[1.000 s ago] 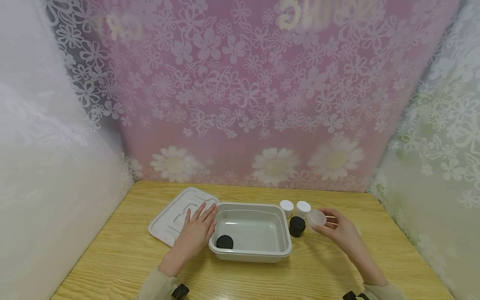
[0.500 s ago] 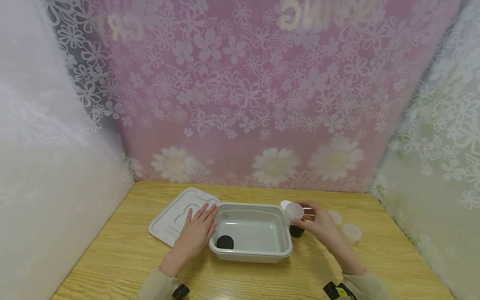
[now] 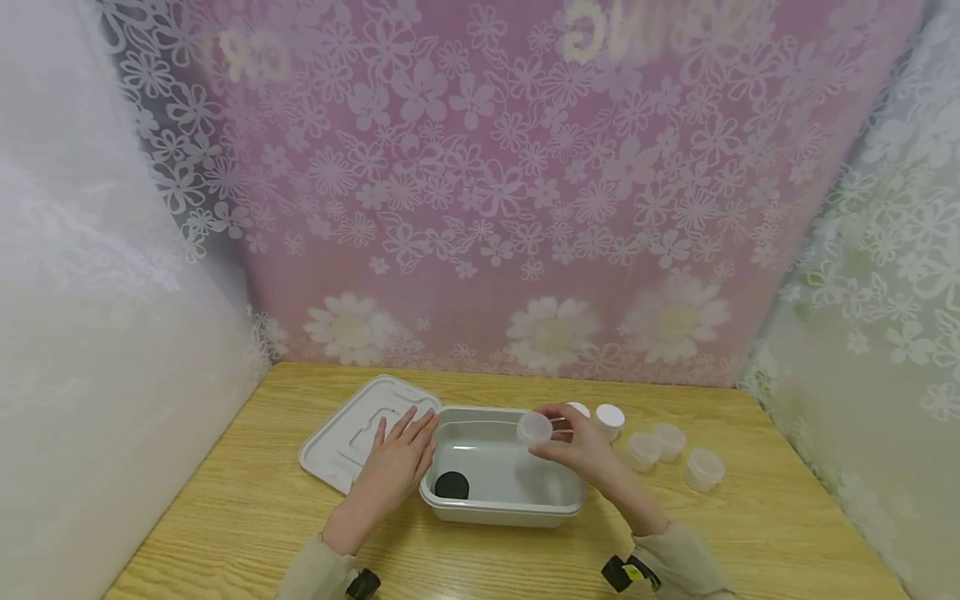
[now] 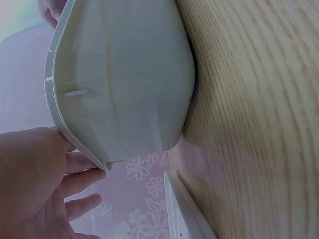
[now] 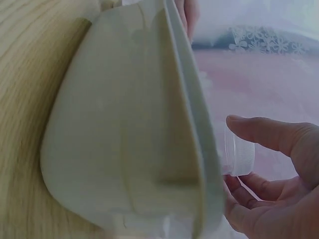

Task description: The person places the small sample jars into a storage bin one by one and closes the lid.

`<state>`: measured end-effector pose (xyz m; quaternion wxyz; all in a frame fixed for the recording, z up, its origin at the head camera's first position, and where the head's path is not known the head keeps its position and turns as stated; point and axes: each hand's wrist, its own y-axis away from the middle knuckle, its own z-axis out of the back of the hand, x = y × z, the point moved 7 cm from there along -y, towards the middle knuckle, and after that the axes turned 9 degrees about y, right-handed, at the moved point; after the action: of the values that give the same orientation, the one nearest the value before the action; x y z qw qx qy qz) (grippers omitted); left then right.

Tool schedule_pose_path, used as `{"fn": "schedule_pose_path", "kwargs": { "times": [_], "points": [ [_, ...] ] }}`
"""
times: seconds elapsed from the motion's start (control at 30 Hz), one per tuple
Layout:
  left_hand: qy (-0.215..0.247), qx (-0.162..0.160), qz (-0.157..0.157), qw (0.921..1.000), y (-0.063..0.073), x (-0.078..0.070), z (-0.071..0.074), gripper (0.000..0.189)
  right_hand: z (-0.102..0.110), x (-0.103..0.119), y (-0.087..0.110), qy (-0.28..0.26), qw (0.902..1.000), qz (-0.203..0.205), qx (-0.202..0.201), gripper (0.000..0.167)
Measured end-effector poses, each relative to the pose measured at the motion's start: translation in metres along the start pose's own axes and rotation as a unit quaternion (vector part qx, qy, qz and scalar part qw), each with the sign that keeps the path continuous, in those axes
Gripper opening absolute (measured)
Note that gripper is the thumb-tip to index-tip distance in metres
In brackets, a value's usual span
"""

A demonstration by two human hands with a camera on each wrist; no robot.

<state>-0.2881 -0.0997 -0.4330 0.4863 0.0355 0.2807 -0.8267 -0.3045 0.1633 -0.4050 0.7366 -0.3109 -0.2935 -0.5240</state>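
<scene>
My right hand [image 3: 585,450] pinches a small clear plastic jar [image 3: 535,428] with a ribbed, translucent screw lid [image 5: 244,157], between thumb and fingers. It holds the jar above the right part of a light grey rectangular plastic box [image 3: 501,517]. A jar with a black lid [image 3: 452,485] lies inside the box at its front left corner. My left hand [image 3: 393,467] rests on the box's left rim [image 4: 51,92], fingers mostly straight and spread. Beneath that hand, left of the box, lies the flat white lid [image 3: 337,442].
Beyond my right hand stand two white-capped jars [image 3: 610,419], one partly hidden. Three more clear jars [image 3: 703,469] stand to the right on the wooden table [image 3: 780,517]. Flowered curtains [image 3: 480,208] enclose the table at the back and both sides.
My right hand has carried the clear jar left, from beside the white-capped jars to over the box. It now covers the black jar right of the box. The left hand stays put.
</scene>
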Motion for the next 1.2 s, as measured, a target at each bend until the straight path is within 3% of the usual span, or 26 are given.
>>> {"fn": "schedule_pose_path", "kwargs": {
  "times": [0.17, 0.53, 0.87, 1.2],
  "points": [
    [0.0, -0.002, -0.001, 1.0, 0.001, -0.001, 0.0, 0.044, -0.021, -0.002, -0.008, 0.013, 0.9997, 0.013, 0.017, 0.054],
    [-0.007, -0.013, -0.006, 0.9999, 0.001, -0.003, 0.0, 0.044, -0.052, 0.004, -0.017, 0.019, 0.9877, 0.128, 0.088, 0.05],
    [-0.017, -0.016, -0.005, 0.9997, 0.0, 0.0, -0.002, 0.044, -0.081, 0.003, -0.018, 0.058, 0.9738, 0.113, 0.189, 0.044],
    [-0.017, -0.018, -0.006, 0.9997, 0.0, 0.001, -0.002, 0.044, -0.087, 0.004, -0.017, 0.054, 0.9657, 0.118, 0.225, 0.04]
  ]
}}
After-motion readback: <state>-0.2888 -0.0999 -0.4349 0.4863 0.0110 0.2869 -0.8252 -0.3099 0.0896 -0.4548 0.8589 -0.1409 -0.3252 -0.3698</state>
